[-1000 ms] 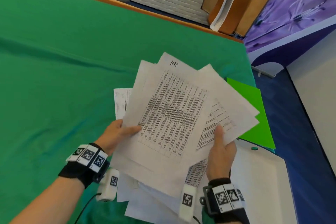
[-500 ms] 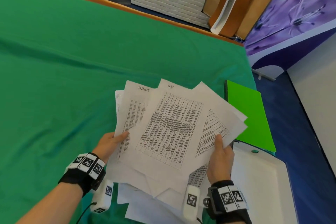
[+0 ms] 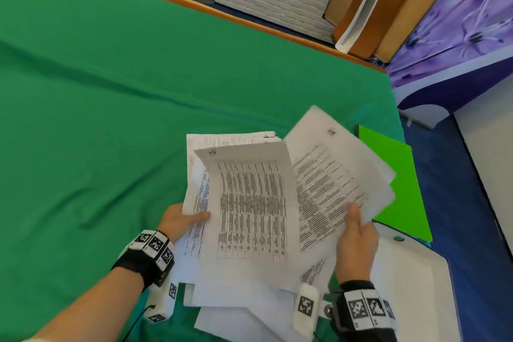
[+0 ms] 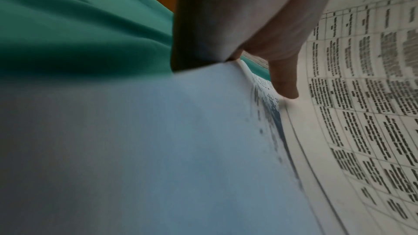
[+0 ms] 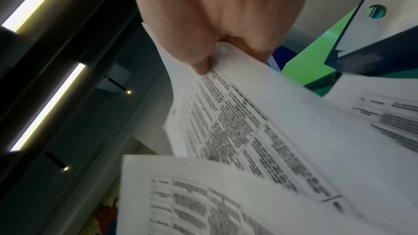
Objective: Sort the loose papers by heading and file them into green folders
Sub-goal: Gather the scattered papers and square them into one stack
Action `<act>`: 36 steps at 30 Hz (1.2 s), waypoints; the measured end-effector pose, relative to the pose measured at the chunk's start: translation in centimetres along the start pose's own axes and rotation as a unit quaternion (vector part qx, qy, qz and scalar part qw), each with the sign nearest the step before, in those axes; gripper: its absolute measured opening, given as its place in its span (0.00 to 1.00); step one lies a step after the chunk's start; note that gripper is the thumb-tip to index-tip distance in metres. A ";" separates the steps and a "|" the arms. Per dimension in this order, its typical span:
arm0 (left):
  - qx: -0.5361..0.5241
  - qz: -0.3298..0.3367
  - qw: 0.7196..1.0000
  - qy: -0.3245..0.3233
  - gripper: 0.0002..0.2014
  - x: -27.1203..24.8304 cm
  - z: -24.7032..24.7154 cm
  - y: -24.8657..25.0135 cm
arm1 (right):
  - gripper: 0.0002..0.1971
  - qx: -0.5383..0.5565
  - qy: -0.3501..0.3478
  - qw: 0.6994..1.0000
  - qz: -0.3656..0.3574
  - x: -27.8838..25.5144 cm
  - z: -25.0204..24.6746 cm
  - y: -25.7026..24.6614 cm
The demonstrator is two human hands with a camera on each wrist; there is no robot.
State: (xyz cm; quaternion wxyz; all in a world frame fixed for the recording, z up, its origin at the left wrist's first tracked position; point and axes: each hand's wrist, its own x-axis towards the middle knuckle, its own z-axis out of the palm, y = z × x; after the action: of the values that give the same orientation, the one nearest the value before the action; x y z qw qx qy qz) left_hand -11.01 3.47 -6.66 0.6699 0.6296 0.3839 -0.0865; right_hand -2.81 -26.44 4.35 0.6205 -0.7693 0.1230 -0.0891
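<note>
A loose fan of printed white papers [image 3: 249, 203] is held above the green-covered table [image 3: 111, 91]. My left hand [image 3: 180, 221] grips the left part of the fan, thumb on a sheet with a dense table [image 4: 361, 96]. My right hand [image 3: 356, 233] pinches a second bunch of text pages [image 3: 327, 183] that tilts to the right, thumb on top [image 5: 203, 56]. A bright green folder [image 3: 394, 183] lies flat on the table to the right, partly under those pages. More sheets [image 3: 244, 316] lie beneath my wrists.
A white plastic case or lid [image 3: 410, 286] with a small green button sits at the near right, touching the folder. The table's wooden edge [image 3: 249, 22] runs along the far side. Blue floor [image 3: 458, 203] lies beyond the right edge.
The fan has split: my right hand swung its pages off to the right, while the table sheet in my left hand turned upright. The whole bundle has come lower and nearer.
</note>
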 end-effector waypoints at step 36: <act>-0.023 0.061 0.987 -0.149 0.24 -3.3 2.6 3.1 | 0.18 -0.113 -0.252 0.944 0.182 -1.7 4.7 6.8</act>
State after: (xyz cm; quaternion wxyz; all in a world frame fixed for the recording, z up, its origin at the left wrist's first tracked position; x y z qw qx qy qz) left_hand -10.42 0.52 -2.42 0.7380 0.6163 0.2427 -0.1291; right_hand -3.61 -22.93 -3.29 0.5461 -0.7961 0.1092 0.2367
